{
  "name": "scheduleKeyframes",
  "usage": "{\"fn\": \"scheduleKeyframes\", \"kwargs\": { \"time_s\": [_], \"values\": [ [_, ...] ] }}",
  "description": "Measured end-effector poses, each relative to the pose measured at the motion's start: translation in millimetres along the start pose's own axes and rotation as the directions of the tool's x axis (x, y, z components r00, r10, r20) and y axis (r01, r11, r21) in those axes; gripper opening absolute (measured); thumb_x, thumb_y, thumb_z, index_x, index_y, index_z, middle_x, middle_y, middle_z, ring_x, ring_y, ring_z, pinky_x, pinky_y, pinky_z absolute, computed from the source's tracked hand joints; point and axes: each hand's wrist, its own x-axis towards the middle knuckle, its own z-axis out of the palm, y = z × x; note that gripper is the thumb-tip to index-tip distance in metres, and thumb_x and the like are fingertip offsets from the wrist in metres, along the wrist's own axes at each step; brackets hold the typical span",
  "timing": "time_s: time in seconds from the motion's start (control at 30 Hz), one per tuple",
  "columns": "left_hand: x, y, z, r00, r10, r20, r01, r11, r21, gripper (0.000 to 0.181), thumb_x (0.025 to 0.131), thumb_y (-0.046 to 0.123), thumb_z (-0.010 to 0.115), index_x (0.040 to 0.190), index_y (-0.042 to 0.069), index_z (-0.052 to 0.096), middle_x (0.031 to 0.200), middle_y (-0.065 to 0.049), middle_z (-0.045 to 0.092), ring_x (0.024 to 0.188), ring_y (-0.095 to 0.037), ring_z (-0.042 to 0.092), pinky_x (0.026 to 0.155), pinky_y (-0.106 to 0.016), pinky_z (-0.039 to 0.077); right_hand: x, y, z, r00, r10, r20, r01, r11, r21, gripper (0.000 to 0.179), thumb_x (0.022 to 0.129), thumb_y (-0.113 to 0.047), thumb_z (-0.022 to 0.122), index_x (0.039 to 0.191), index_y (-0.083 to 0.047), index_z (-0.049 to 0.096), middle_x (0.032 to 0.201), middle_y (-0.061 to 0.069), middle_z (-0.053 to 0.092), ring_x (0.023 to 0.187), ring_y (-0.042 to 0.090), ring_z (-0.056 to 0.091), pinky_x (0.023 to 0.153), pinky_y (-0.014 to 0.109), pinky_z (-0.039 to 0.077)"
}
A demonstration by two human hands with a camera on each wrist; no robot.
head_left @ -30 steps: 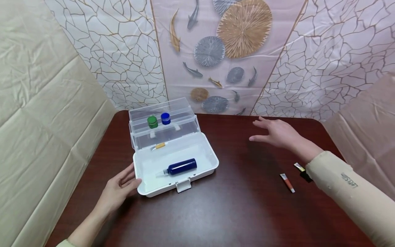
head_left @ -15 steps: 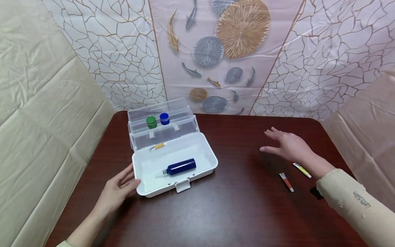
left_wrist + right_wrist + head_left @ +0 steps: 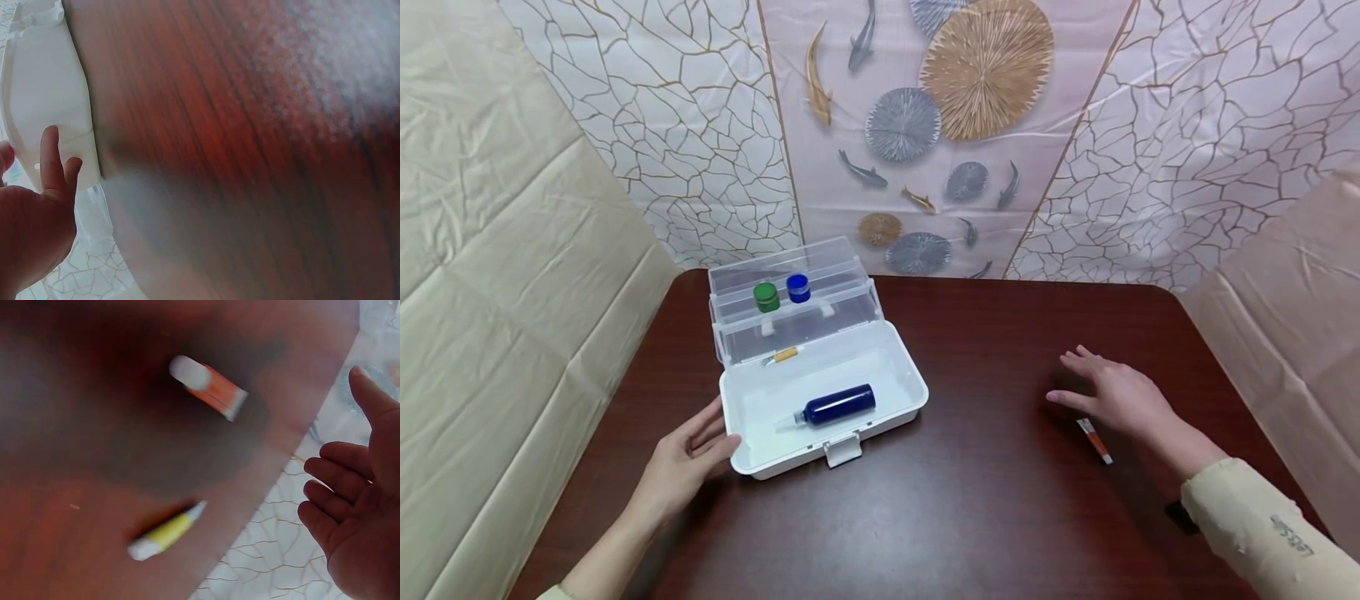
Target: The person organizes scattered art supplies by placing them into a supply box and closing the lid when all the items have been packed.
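My left hand (image 3: pixel 677 467) holds the front left corner of a white storage box (image 3: pixel 827 454), thumb at the front rim and fingers along the left wall. The left wrist view shows its fingers against the box's outer wall (image 3: pixel 44 87). My right hand (image 3: pixel 1120 398) hovers over the table's right side, fingers spread, holding nothing. Just below it lies an orange paint tube (image 3: pixel 1096 442) with a white cap. A yellow paint tube (image 3: pixel 167 532) lies near it in the right wrist view, hidden behind my hand and arm in the head view.
Inside the box are a dark blue bottle (image 3: pixel 841 405) with a clear nozzle and a small brush (image 3: pixel 785 354). The raised clear tray (image 3: pixel 842 292) bears a green jar (image 3: pixel 767 297) and a blue jar (image 3: pixel 798 288). Patterned cloth (image 3: pixel 715 125) walls the dark wooden table (image 3: pixel 940 517).
My right hand has moved right and toward me, coming over the paint tubes and covering the yellow one in the head view. My left hand has stayed at the box corner.
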Motion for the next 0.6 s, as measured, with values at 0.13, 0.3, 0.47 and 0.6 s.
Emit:
{"fn": "scheduleKeyframes", "kwargs": {
  "time_s": [0.13, 0.3, 0.47, 0.6],
  "values": [
    [0.1, -0.3, -0.2, 1.0, 0.002, -0.003, -0.002, 1.0, 0.003, 0.077, 0.103, 0.018, 0.076, 0.168, 0.009, 0.035, 0.155, -0.03, 0.052, 0.112, 0.007, 0.065, 0.089, -0.022, 0.061, -10.1, 2, 10, 1.0, 0.02, -0.004, -0.02, 1.0, 0.003, 0.081, 0.096, -0.056, 0.076, 0.148, 0.003, 0.06, 0.155, 0.035, 0.048, 0.135, 0.057, 0.052, 0.095, 0.072, 0.051],
    [-0.1, -0.9, -0.1, 1.0, -0.001, -0.005, 0.001, 1.0, 0.0, 0.077, 0.103, 0.018, 0.076, 0.168, 0.01, 0.035, 0.155, -0.03, 0.052, 0.111, 0.007, 0.065, 0.089, -0.022, 0.061, -21.8, 6, 20, 0.999, 0.035, -0.013, -0.035, 0.999, -0.003, 0.08, 0.095, -0.055, 0.077, 0.145, 0.005, 0.062, 0.153, 0.036, 0.05, 0.134, 0.057, 0.053, 0.095, 0.072, 0.05],
    [0.3, -1.3, -0.1, 1.0, 0.004, -0.003, -0.004, 1.0, 0.003, 0.077, 0.103, 0.018, 0.076, 0.168, 0.009, 0.035, 0.154, -0.03, 0.052, 0.111, 0.007, 0.065, 0.089, -0.022, 0.061, -31.9, 10, 26, 0.998, 0.056, 0.003, -0.056, 0.998, -0.016, 0.081, 0.094, -0.057, 0.077, 0.144, 0.005, 0.063, 0.151, 0.037, 0.051, 0.134, 0.057, 0.053, 0.093, 0.071, 0.052],
    [0.6, -1.8, 0.0, 1.0, 0.008, -0.002, -0.008, 1.0, 0.0, 0.077, 0.103, 0.017, 0.076, 0.168, 0.009, 0.035, 0.154, -0.031, 0.052, 0.112, 0.007, 0.065, 0.089, -0.022, 0.061, -39.4, 11, 30, 0.998, 0.067, 0.006, -0.066, 0.997, -0.026, 0.081, 0.094, -0.057, 0.078, 0.143, 0.006, 0.063, 0.15, 0.037, 0.051, 0.135, 0.056, 0.052, 0.093, 0.07, 0.052]
  ]
}}
